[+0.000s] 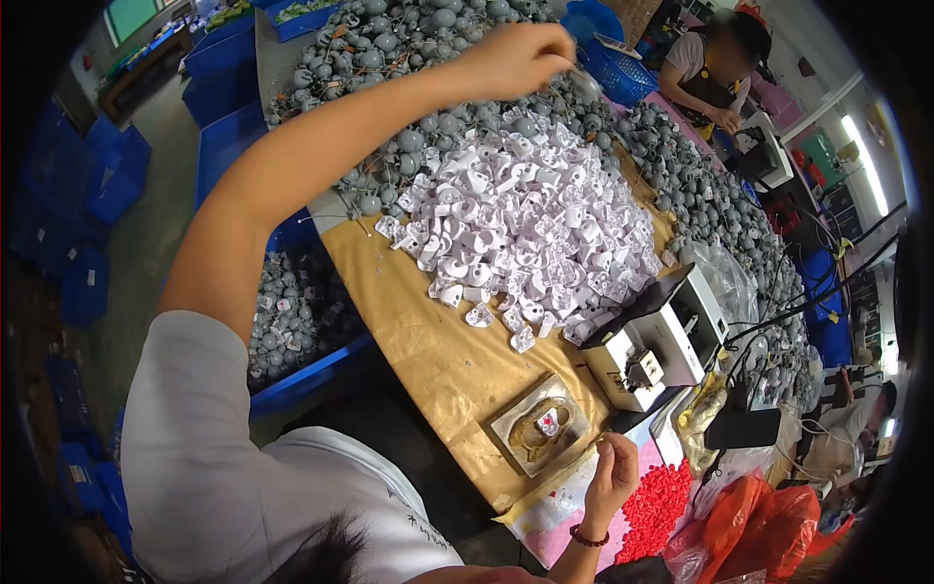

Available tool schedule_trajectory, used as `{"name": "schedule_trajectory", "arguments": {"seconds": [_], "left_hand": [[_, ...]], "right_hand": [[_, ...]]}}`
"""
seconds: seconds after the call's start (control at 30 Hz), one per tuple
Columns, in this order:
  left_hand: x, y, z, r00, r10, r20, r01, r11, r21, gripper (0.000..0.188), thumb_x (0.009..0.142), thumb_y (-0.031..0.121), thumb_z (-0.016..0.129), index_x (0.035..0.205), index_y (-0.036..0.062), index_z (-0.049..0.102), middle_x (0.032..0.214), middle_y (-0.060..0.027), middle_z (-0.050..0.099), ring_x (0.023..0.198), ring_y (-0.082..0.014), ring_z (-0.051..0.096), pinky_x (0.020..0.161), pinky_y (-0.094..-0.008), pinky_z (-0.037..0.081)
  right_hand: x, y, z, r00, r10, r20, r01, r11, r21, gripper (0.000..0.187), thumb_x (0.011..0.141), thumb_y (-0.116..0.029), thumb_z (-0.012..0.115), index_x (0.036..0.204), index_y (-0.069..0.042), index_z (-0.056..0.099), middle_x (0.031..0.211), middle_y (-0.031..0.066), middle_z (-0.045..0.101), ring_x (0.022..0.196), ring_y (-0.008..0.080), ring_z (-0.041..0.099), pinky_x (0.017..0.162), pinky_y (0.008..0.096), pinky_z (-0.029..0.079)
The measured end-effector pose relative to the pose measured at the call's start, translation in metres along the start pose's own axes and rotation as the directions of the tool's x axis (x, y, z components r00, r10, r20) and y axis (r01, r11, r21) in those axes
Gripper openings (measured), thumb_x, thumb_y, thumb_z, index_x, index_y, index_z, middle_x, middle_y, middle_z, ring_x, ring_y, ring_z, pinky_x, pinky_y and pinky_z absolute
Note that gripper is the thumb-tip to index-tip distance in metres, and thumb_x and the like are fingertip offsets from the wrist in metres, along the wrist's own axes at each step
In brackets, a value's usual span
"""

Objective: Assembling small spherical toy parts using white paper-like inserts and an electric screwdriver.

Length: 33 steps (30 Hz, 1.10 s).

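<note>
Head view: the left hand (pixel 516 58) pinches closed on a small grey round part (pixel 584 86) in the heap at the workbench's (pixel 428 341) far edge, seemingly light, rigid, best gripped around its body, while the right hand (pixel 613 477) curls loosely near the front edge.

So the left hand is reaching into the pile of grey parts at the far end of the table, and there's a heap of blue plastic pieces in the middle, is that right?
Not quite. The middle heap is white, not blue, as the head view shows. The left hand does reach into the grey parts at the table's far end.
</note>
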State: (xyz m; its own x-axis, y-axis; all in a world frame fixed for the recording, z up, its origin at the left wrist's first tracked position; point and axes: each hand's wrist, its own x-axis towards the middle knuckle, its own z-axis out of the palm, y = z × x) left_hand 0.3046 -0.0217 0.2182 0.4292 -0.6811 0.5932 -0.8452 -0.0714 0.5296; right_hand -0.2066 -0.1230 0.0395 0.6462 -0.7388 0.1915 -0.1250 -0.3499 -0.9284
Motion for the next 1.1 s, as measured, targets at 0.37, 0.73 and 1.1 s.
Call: {"name": "schedule_trajectory", "arguments": {"seconds": [0.37, 0.73, 1.1], "left_hand": [[-0.155, 0.169, 0.096, 0.625, 0.733, 0.269, -0.456, 0.622, -0.637, 0.007, 0.08, 0.011, 0.065, 0.084, 0.008, 0.06, 0.094, -0.0087, 0.062, 0.08, -0.0255, 0.065, 0.067, -0.0367, 0.054], [-0.214, 0.161, 0.141, 0.768, 0.435, 0.47, 0.143, 0.599, -0.788, 0.067, 0.081, 0.017, 0.078, 0.14, 0.0058, 0.047, 0.13, -0.0174, 0.054, 0.116, -0.031, 0.056, 0.1, -0.0399, 0.045], [-0.271, 0.138, 0.148, 0.589, -0.048, 0.807, 0.613, 0.677, -0.407, 0.023, 0.088, 0.013, 0.068, 0.108, 0.0041, 0.061, 0.099, -0.006, 0.06, 0.093, -0.0181, 0.062, 0.079, -0.0325, 0.05]], "right_hand": [[0.054, -0.088, 0.039, 0.861, 0.104, 0.498, -0.464, 0.559, 0.687, 0.054, 0.104, -0.036, 0.046, 0.137, 0.007, 0.043, 0.12, 0.0197, 0.063, 0.112, 0.0278, 0.062, 0.1, 0.0408, 0.048], [0.028, -0.124, 0.009, 0.639, 0.083, 0.765, -0.562, 0.729, 0.39, 0.036, 0.091, 0.004, 0.062, 0.126, 0.007, 0.056, 0.093, 0.0068, 0.061, 0.082, 0.0122, 0.057, 0.074, 0.0248, 0.045], [0.006, -0.026, 0.043, 0.933, -0.195, 0.301, 0.316, 0.845, -0.431, 0.02, 0.081, 0.002, 0.071, 0.1, -0.006, 0.07, 0.085, 0.009, 0.066, 0.067, 0.0264, 0.066, 0.057, 0.0344, 0.053]]}}
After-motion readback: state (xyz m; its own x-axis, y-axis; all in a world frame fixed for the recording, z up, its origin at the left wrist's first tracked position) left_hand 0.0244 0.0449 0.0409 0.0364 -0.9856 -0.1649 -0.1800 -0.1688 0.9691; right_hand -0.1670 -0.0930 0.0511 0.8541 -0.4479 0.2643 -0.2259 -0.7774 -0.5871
